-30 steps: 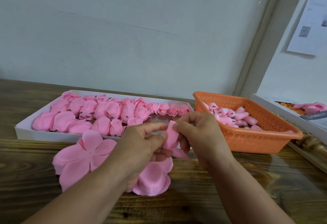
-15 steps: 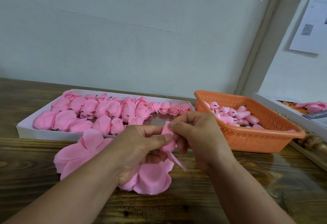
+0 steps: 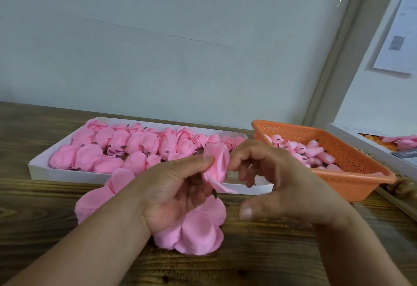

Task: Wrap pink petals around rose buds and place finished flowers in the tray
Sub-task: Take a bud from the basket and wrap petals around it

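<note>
Pinching the petal (image 3: 216,163) between left fingers (image 3: 198,165)

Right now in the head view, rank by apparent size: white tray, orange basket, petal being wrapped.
1. White tray
2. Orange basket
3. Petal, pinched by the left hand, smallest despite being nearest.

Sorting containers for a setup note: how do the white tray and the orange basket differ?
The white tray is long, shallow and solid-walled; the orange basket is shorter, deeper and perforated. The white tray holds large wrapped pink flowers in rows; the orange basket holds small loose pink buds. Both sit on the wooden table by the wall.
</note>
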Available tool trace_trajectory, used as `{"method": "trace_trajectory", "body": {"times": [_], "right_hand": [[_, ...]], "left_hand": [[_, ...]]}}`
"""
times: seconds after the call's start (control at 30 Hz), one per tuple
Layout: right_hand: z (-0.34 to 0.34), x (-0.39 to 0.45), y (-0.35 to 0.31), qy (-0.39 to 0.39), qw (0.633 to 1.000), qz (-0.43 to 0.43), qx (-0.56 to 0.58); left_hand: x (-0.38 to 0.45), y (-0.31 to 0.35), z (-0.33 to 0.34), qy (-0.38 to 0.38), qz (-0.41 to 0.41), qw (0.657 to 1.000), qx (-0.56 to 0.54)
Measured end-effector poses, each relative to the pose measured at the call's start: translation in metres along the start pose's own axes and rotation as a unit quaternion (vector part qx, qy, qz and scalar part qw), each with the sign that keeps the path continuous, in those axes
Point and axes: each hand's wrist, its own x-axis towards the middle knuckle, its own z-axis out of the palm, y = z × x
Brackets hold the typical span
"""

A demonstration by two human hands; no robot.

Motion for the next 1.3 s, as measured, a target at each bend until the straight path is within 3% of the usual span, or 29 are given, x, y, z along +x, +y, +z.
{"method": "trace_trajectory", "body": {"times": [0.13, 0.23, 0.33, 0.43, 0.9, 1.1, 1.3], "right_hand": [[0.014, 0.006, -0.008, 0.041, 0.996, 0.002, -0.085], [0.017, 0.007, -0.011, 0.098, 0.987, -0.056, -0.115], [0.020, 0.008, -0.013, 0.099, 0.971, -0.105, -0.190], [0.020, 0.009, -0.010, 0.116, 0.964, -0.080, -0.227], [0.022, 0.008, -0.012, 0.159, 0.962, -0.103, -0.194], [0.012, 0.004, -0.015, 0.129, 0.980, -0.106, -0.106], [0.007, 0.001, -0.015, 0.049, 0.985, -0.042, -0.160]], "left_hand": [[0.000, 0.002, 0.000, 0.015, 0.004, 1.000, -0.015], [0.001, 0.001, -0.001, 0.019, 0.019, 1.000, -0.004], [0.001, 0.001, -0.001, 0.015, 0.031, 0.999, 0.021], [-0.001, 0.001, 0.000, 0.013, 0.030, 0.999, 0.024], [-0.003, 0.003, 0.002, 0.017, 0.039, 0.998, 0.037], [-0.003, 0.004, 0.001, 0.012, 0.040, 0.998, 0.042], [-0.004, 0.000, -0.002, -0.028, 0.009, 0.995, 0.093]]}}
